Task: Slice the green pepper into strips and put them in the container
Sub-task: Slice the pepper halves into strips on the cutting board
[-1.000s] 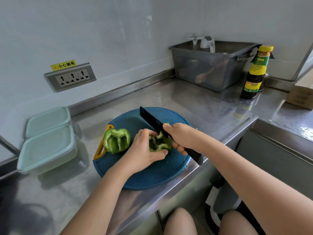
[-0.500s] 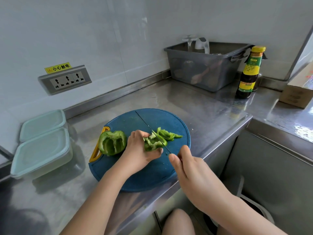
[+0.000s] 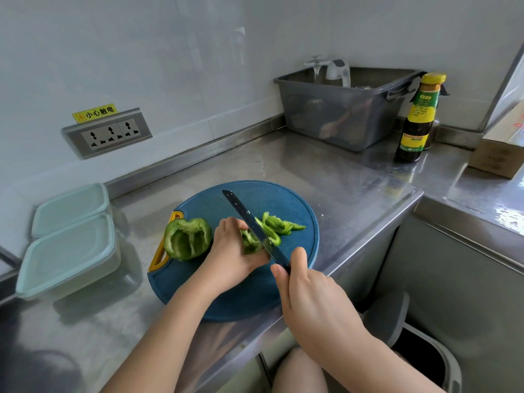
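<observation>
On the blue board [image 3: 215,302], the right hand [image 3: 309,296] is gripping the knife [image 3: 252,225], the left hand [image 3: 229,256] is pinching a pepper piece [image 3: 249,242]; strips [image 3: 280,224] are lying at three o'clock, the untouched half [image 3: 187,238] at nine (containers [image 3: 68,251] are staying lidded).

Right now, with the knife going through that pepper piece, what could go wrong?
The knife runs right beside the left hand pinning the pepper piece; a slip could likely cut a fingertip.

The cutting board overhangs the counter edge, so downward pressure might tip or shift it.

Cut strips lie close to the blade and could get pushed off the board.
</observation>
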A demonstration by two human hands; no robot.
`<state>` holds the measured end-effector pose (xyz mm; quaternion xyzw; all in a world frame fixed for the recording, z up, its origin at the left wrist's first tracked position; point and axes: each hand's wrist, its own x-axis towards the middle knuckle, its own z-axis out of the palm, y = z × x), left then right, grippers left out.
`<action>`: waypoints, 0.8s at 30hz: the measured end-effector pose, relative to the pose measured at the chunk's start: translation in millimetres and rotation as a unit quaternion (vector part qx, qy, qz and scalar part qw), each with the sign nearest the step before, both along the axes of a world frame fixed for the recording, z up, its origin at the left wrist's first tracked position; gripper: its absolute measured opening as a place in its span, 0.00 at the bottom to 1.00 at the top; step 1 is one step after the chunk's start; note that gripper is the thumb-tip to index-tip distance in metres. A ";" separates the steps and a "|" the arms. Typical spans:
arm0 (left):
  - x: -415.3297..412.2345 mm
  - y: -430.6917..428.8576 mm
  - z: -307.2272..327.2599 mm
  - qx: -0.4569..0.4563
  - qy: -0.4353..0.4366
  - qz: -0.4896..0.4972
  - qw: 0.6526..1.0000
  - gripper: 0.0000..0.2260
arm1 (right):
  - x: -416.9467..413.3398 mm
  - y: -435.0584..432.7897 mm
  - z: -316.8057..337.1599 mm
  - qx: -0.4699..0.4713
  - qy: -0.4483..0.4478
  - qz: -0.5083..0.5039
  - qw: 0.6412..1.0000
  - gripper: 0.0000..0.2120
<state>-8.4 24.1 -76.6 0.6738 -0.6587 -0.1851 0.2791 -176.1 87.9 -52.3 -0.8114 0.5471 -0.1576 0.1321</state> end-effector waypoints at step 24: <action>1.9 1.3 12.2 0.029 0.021 -0.014 0.999 0.23 | 0.7 -58.2 1.8 0.047 -0.083 0.060 0.994 0.14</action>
